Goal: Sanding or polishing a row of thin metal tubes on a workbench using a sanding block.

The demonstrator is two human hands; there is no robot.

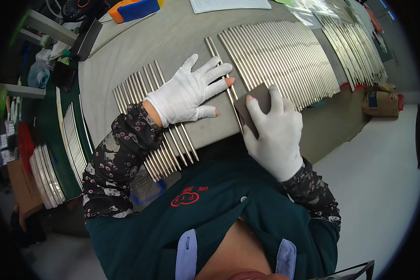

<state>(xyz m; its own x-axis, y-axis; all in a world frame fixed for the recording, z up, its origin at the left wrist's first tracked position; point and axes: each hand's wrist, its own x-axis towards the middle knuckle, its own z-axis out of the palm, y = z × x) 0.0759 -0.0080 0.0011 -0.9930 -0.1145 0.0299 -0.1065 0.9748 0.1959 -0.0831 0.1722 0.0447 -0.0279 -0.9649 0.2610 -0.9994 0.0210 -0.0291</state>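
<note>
My left hand, in a white glove with some bare fingertips, is spread flat, palm down. Its fingertips reach over a short pair of thin metal rods in the middle of the table; whether they press on them I cannot tell. My right hand, gloved the same way, grips a dark grey-brown sanding block at the near end of those rods. Beneath my left wrist lies a row of metal rods, some jutting over the table's near edge. A wide row of rods lies side by side to the right.
Another bundle of rods lies at the far right of the grey table. More rods rest on a green surface at left. A paper sheet, a blue and orange object and a black fan are at the back.
</note>
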